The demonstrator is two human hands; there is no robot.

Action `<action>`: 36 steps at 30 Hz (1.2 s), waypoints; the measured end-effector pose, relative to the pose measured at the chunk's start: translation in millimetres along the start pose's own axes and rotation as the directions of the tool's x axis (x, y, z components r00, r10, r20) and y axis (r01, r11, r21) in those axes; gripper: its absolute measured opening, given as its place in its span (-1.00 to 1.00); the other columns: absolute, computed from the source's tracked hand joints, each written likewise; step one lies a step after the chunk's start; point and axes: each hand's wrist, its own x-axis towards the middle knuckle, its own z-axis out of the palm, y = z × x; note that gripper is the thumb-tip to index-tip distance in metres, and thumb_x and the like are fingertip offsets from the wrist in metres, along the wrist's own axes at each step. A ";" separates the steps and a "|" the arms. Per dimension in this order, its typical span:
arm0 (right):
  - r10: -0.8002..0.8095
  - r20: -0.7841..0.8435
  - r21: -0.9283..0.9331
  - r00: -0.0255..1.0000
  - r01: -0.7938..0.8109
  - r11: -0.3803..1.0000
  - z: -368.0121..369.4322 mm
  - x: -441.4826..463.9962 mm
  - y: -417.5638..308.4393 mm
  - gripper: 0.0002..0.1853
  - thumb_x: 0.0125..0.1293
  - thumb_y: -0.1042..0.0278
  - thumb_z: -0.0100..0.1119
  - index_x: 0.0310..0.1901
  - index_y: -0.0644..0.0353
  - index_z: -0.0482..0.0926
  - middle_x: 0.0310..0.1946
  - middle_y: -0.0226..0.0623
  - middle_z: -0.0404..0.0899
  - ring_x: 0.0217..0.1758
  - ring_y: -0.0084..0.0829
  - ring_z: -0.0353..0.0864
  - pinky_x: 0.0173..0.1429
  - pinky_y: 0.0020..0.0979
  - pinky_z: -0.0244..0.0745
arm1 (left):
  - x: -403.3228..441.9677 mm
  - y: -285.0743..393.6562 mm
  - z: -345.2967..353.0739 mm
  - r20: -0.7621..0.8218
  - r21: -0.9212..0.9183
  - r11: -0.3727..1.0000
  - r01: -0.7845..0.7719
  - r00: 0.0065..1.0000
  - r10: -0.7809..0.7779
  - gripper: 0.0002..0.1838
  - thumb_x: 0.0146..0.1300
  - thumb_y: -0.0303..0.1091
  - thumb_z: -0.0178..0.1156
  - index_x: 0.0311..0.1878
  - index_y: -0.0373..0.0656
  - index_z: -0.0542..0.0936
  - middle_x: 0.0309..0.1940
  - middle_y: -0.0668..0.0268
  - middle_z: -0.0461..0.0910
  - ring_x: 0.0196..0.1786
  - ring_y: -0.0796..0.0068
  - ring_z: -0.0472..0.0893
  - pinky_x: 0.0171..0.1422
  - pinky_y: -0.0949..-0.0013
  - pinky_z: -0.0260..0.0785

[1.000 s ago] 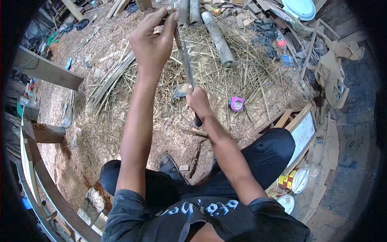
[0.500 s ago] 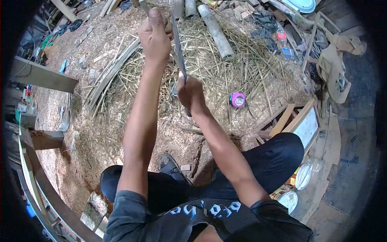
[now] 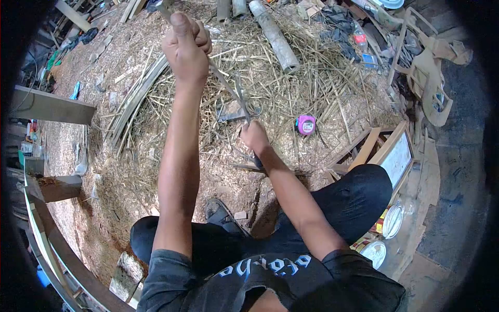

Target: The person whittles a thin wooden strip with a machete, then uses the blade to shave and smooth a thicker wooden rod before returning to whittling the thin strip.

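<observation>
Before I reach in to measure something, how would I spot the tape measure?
Find the spread of pale strips on the shavings-covered floor. At its near edge, right of the right hand, lies the tape measure. Its bright pink case stands out against the dull strips.

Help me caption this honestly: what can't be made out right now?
In the head view:
Strip: the gripped stretch is hidden by the left hand.
Tool handle: partly covered by the right hand.
Tape measure: label print too small to read.
Round blue lid: cut off by the top edge.
</observation>
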 end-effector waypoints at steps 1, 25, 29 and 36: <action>0.011 -0.033 -0.058 0.999 -0.013 0.998 12.4 1.7 11.7 -0.70 0.42 0.27 -0.07 -0.17 0.34 0.57 -0.40 -0.02 0.66 -0.27 -0.17 0.71 -0.15 -0.15 0.62 | -3.2 0.3 -1.7 0.031 -0.013 1.000 -0.008 0.999 0.009 -0.44 0.48 0.21 -0.10 -0.48 -0.04 0.18 -0.65 0.45 0.10 -0.63 0.63 0.06 -0.56 0.47 -0.08; -0.089 0.217 0.953 0.972 -0.191 0.235 -80.2 35.1 -151.0 -0.91 0.34 0.40 0.21 -0.29 0.20 0.53 -0.62 -0.49 0.37 -0.67 -0.61 0.33 -0.57 -0.48 0.30 | -83.3 59.3 -103.3 -0.116 -0.147 0.892 0.427 0.888 -0.444 -0.51 0.48 0.07 -0.06 -0.21 -0.17 0.64 -0.20 0.13 0.59 0.04 0.24 0.53 0.11 0.03 0.53; -0.177 0.188 0.880 0.966 -0.086 0.466 -111.0 49.1 -163.2 -0.89 0.32 0.40 0.25 -0.28 0.23 0.55 -0.61 -0.49 0.41 -0.68 -0.63 0.37 -0.60 -0.48 0.34 | -97.4 55.3 -103.3 0.002 0.039 0.675 0.737 0.675 -0.738 -0.55 0.52 -0.15 -0.09 0.15 -0.39 0.49 -0.04 0.09 0.59 -0.08 0.32 0.65 -0.13 0.26 0.67; -0.262 0.087 0.758 0.961 0.107 0.644 -142.6 57.7 -172.6 -0.80 0.27 0.37 0.32 -0.44 0.19 0.50 -0.64 -0.49 0.45 -0.73 -0.63 0.38 -0.65 -0.52 0.31 | -110.4 47.8 -71.3 0.015 -0.194 0.543 0.817 0.556 -0.831 -0.56 0.46 -0.43 -0.16 0.34 -0.41 0.30 -0.25 0.15 0.63 -0.49 0.60 0.59 -0.56 0.66 0.49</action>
